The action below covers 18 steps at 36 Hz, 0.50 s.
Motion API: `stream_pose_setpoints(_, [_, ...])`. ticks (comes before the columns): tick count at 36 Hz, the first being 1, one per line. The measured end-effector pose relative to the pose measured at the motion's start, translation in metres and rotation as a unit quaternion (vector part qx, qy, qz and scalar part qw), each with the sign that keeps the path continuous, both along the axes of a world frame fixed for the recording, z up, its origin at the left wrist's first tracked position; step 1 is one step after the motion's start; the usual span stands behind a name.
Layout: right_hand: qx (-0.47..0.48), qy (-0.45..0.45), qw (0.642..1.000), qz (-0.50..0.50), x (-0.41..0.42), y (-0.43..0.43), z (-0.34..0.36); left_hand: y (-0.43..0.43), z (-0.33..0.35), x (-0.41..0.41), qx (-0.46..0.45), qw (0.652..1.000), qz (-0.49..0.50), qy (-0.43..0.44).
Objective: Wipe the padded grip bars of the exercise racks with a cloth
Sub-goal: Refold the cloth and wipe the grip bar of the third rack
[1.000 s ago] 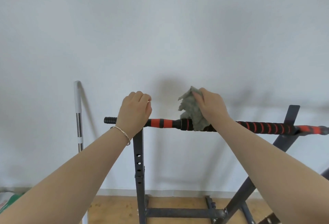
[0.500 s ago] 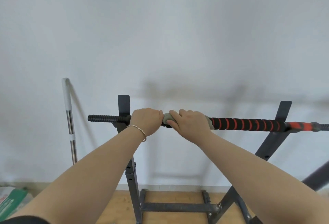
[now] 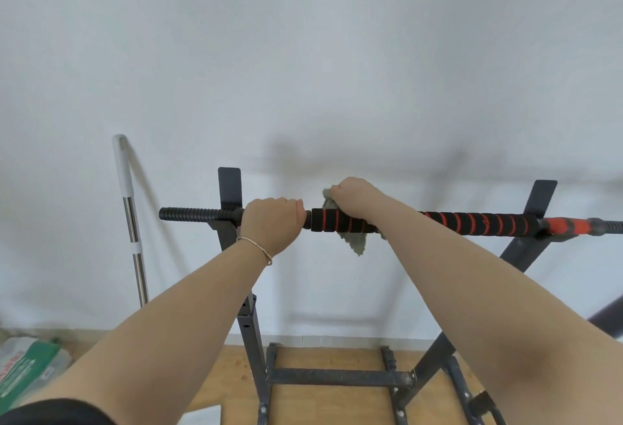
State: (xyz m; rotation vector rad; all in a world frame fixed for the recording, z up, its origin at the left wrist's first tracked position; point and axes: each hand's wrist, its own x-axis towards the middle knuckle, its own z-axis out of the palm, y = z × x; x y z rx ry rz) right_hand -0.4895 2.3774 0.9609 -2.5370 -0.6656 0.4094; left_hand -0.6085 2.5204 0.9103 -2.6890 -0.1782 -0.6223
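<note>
Step in hand: wiping the padded bar, which lies across the rack at mid-frame.

Obs: the left hand has its fingers curled round the bare stretch of bar just right of the left upright, steadying it. The right hand grips the grey cloth on top of the left end of the black-and-red padding. The cloth passes behind the bar, and a corner hangs below.

Judgement: work is at the padding's left end. The long stretch toward the right of the frame looks not yet done.

Next move calls for sliding the cloth rightward, wrapped firmly, with the bar held against rolling.
</note>
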Motion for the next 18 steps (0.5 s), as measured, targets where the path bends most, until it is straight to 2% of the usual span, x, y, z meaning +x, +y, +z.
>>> stream_pose_setpoints(3, [0.200, 0.083, 0.974, -0.065, 0.001, -0.016, 0.003, 0.000, -0.002, -0.003, 0.007, 1.000, -0.012, -0.012])
stream_pose_setpoints(6, [0.318, 0.060, 0.939, -0.116, -0.003, -0.038, 0.010, 0.000, -0.004, -0.005, 0.028, 1.000, -0.006, -0.009])
stream_pose_setpoints(8, [0.361, 0.033, 0.920, -0.151, 0.001, -0.053, 0.014, -0.001, -0.003, -0.004, 0.038, 0.999, 0.011, 0.012])
stream_pose_setpoints(11, [0.418, 0.046, 0.889, -0.182, 0.004, -0.074, 0.020, -0.007, 0.002, 0.001, 0.033, 0.998, 0.024, 0.046])
stream_pose_setpoints(14, [0.465, 0.012, 0.863, -0.196, -0.002, -0.093, 0.025, -0.023, 0.017, 0.012, 0.001, 0.999, 0.019, 0.026])
stream_pose_setpoints(16, [0.467, -0.042, 0.864, -0.182, -0.005, -0.099, 0.020, -0.036, 0.028, 0.022, -0.020, 0.999, 0.012, 0.037])
stream_pose_setpoints(18, [0.414, -0.130, 0.892, -0.129, -0.010, -0.101, 0.006, -0.046, 0.034, 0.034, -0.051, 0.996, 0.014, 0.072])
